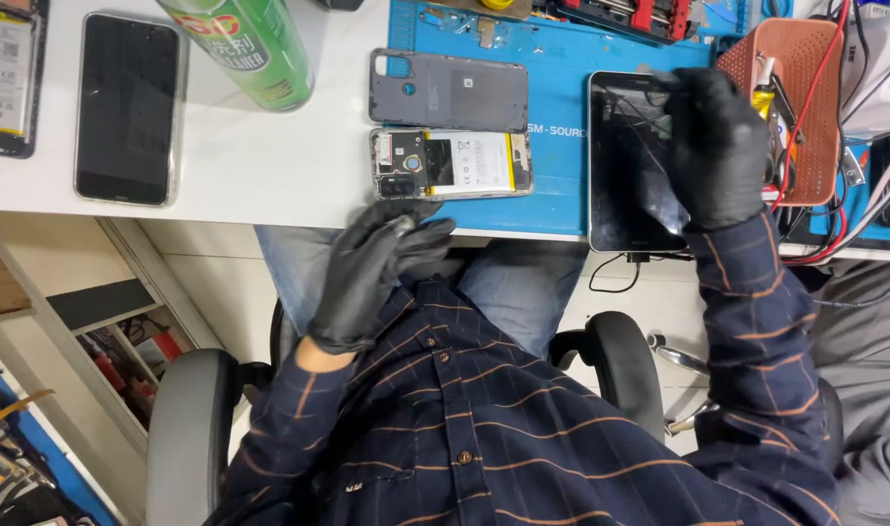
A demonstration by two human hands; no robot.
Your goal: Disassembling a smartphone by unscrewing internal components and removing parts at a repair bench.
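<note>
- Here, the right hand [715,146], in a black glove, lay over the far right corner of a black tablet with a cracked glass face [625,166]. Its fingers were bent at the tablet's top edge, but whether they clamped the edge or only rested on it could not be told.
- The tablet lay flat under that hand, partly on a blue rubber work mat [562,58], with its near end past the edge of the white table [250,166].
- Just right of the right hand sat an orange perforated plastic tray [805,58] with red and black wires around it.
- The left hand [377,268], also in a black glove, hovered at the table's near edge with its fingers loosely curled and thumb and forefinger close together. A small pale glint showed at the tips, and whether anything was pinched there could not be told.
- Just beyond the left hand lay an opened phone with its battery and circuit board showing [452,164].
- Beyond that phone, nearly touching it, lay a grey plastic phone back cover [450,91].
- Further left of the left hand stood a green spray can [245,44], and beyond it lay a black phone in a clear case [127,107], face up.
</note>
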